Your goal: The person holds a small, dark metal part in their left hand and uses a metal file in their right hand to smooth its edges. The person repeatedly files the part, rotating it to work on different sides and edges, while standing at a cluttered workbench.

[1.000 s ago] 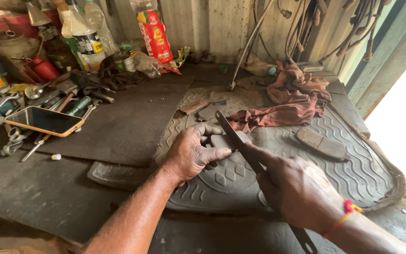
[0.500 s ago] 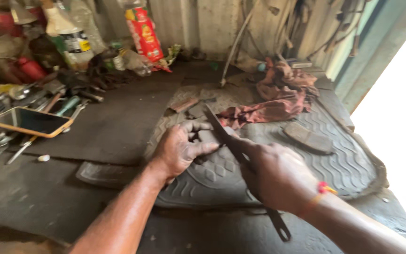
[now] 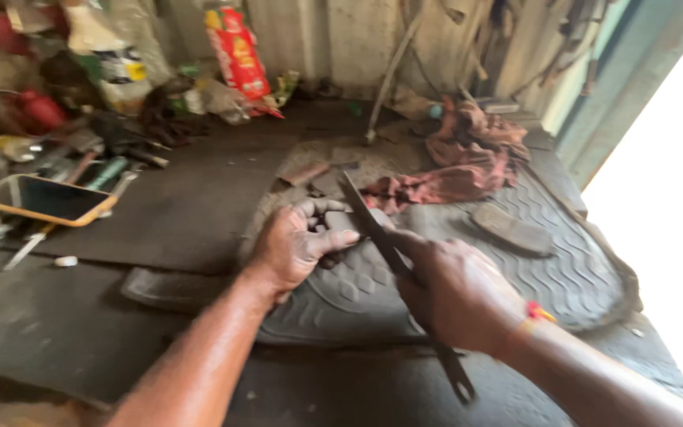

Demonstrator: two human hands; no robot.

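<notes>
Biggest thing in shot was the table, topped with a dark, dusty sheet that looked like rubber or felt. On it lay a black rubber mat with raised wavy ribs and a curled rim. A crumpled reddish rag sat at the mat's far edge, soft and stained.

Compared with a second earlier, not much had really changed. Both hands stayed over the near part of the mat, and it was mostly the head camera that swung. The long tool's tip had tilted slightly more to the left, and its lower end now showed a hole. So the work looked like it was at the same stage, with the blade against the piece.

The right hand had its grip closed tight round the middle of a long flat metal tool. The tool was dark and narrow, running diagonally up towards the rag. The left hand had its grip pinched on a small grey piece, thumb and fingers curled around it, just above the mat and right against the blade. The frame was too blurry to say what the piece was made of.

Smaller stuff: a flat worn slab lay on the ribs, a phone in an orange case lay off to the left among scattered tools, and a shiny red packet stood at the back wall.
</notes>
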